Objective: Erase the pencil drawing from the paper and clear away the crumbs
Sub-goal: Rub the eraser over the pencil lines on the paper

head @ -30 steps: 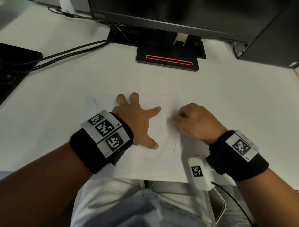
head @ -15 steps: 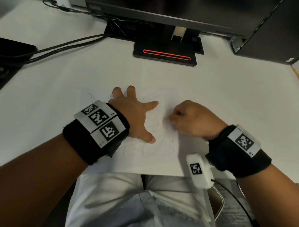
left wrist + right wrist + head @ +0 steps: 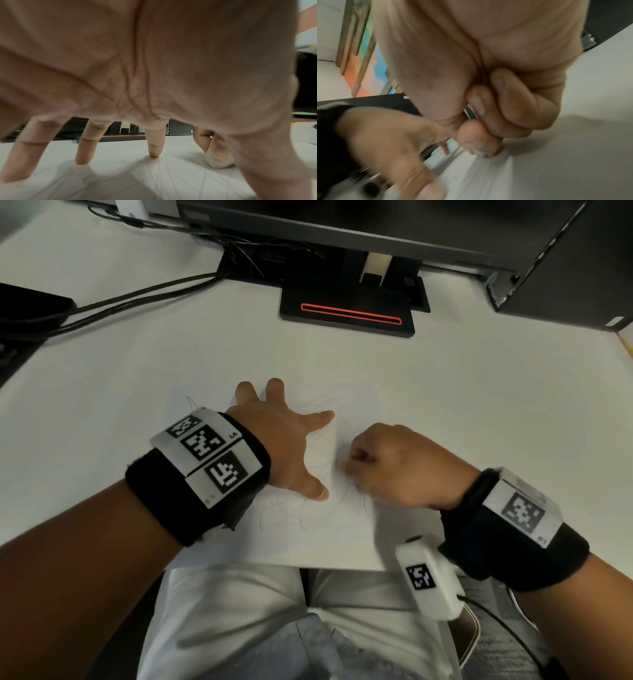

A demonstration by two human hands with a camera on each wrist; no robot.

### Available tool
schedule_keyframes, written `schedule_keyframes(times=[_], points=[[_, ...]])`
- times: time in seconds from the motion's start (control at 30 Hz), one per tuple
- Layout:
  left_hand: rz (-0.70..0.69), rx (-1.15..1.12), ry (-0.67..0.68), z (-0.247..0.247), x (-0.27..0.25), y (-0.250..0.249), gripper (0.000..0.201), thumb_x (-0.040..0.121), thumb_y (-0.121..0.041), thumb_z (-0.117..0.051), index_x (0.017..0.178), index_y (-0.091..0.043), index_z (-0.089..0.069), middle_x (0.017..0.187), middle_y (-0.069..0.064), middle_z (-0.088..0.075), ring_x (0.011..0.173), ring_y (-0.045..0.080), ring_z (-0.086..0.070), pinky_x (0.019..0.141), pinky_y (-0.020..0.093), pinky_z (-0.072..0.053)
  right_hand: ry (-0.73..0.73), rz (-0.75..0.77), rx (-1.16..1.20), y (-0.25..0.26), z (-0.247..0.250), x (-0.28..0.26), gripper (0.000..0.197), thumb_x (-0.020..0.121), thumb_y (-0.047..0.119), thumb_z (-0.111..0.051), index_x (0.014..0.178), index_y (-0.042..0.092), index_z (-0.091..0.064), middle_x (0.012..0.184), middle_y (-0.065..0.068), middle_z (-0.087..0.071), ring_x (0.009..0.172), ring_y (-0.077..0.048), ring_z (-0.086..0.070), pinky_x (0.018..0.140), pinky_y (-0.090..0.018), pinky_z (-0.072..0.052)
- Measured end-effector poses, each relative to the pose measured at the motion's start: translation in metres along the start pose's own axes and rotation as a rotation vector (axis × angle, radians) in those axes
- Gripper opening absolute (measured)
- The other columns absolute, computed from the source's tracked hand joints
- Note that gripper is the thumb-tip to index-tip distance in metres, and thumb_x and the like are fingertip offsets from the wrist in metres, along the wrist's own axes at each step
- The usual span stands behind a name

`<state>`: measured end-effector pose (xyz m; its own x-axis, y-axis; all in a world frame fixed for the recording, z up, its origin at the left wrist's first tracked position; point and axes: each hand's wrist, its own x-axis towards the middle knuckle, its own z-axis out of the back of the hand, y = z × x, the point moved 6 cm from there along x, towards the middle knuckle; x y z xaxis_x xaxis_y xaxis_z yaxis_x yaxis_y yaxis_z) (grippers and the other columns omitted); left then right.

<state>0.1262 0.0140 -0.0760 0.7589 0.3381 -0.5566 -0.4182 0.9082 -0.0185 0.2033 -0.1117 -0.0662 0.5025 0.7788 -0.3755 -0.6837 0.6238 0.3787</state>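
1. Fingers (image 3: 85, 147) of our left hand (image 3: 281, 446) lie spread and straight, pressing flat on the paper; our right hand (image 3: 394, 467) curls tight, pinching a small white eraser (image 3: 218, 163) against the sheet.
2. White counter (image 3: 479, 412) carries everything.
3. Black monitor base (image 3: 346, 313) with a red outlined slot sits well behind.
4. White paper sheet (image 3: 308, 546) lies at the near edge.
5. Faint pencil scribble (image 3: 308, 518) runs between and below our hands.
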Motion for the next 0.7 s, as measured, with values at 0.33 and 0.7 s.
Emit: schedule_keyframes(times=[0.33, 0.7], points=[[-0.004, 0.012, 0.01, 0.0, 0.001, 0.001, 0.112, 0.062, -0.087, -0.061, 0.146, -0.062, 0.008, 0.141, 0.009, -0.011, 0.127, 0.041, -0.021, 0.092, 0.045, -0.049, -0.013, -0.008, -0.045, -0.005, 0.008, 0.003, 0.032, 0.093, 0.025, -0.053, 0.079, -0.001, -0.064, 0.075, -0.014, -0.069, 0.063, -0.022, -0.058, 0.053, -0.028, -0.041], [0.002, 0.019, 0.016, 0.0, 0.001, 0.0, 0.112, 0.061, -0.087, -0.062, 0.146, -0.063, 0.007, 0.145, 0.009, -0.009, 0.13, 0.041, -0.019, 0.092, 0.045, -0.048, -0.063, -0.041, -0.019, -0.013, 0.019, 0.0, 0.03, 0.092, 0.025, -0.053, 0.079, -0.001, -0.064, 0.075, -0.014, -0.07, 0.068, -0.025, -0.062, 0.054, -0.029, -0.044]])
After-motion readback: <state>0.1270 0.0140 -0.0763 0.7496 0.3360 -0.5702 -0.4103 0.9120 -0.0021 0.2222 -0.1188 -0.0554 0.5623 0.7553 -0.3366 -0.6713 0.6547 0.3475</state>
